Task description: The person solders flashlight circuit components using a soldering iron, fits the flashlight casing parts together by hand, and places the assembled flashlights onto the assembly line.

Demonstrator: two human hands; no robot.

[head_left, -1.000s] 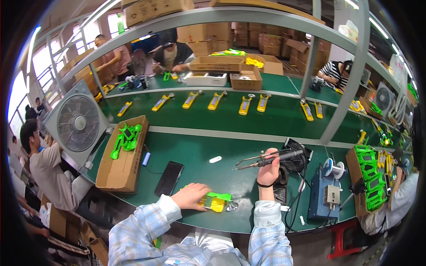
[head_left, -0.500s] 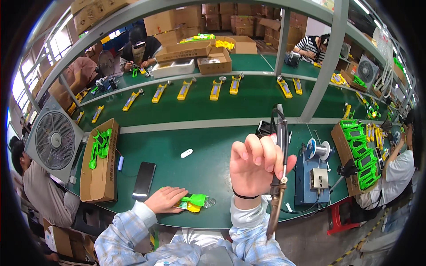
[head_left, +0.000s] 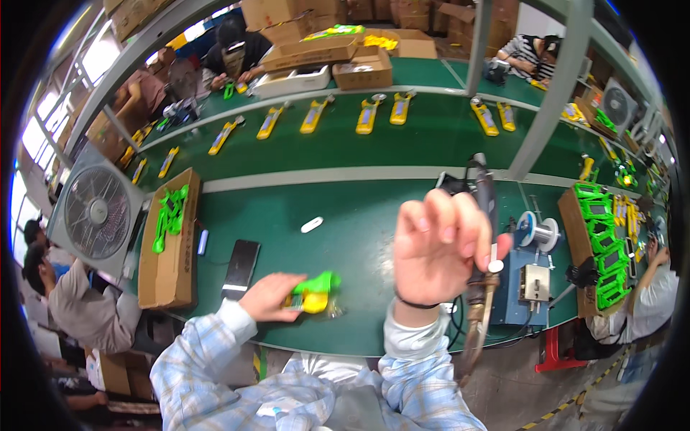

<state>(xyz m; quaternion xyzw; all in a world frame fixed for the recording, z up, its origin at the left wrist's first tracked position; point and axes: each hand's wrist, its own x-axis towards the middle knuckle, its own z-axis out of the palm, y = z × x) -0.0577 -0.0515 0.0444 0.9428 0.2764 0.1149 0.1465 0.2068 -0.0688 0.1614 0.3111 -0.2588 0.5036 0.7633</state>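
Note:
My left hand point(head_left: 272, 297) is closed round a green and yellow plastic housing point(head_left: 316, 293) above the near part of the green bench. A clear part at the housing's right end is smeared by motion. My right hand point(head_left: 440, 248) is raised, palm toward me, with its fingers curled. Between its thumb and forefinger runs a long soldering iron point(head_left: 477, 302) with a dark grip and a brown barrel slanting down toward me. A blue soldering station point(head_left: 512, 298) with a reel of solder wire point(head_left: 537, 231) stands to the right of this hand.
A black phone point(head_left: 241, 267) and a small white piece point(head_left: 312, 225) lie on the bench. An open carton point(head_left: 167, 284) holds green frames at left, beside a grey fan point(head_left: 97, 210). Another carton point(head_left: 586, 287) of green frames stands right. Yellow units point(head_left: 366, 115) line the strip beyond; people work around.
The whole view has shifted. My left hand now grips the housing from its left side and has turned it. My right hand and the soldering iron have moved slightly right together.

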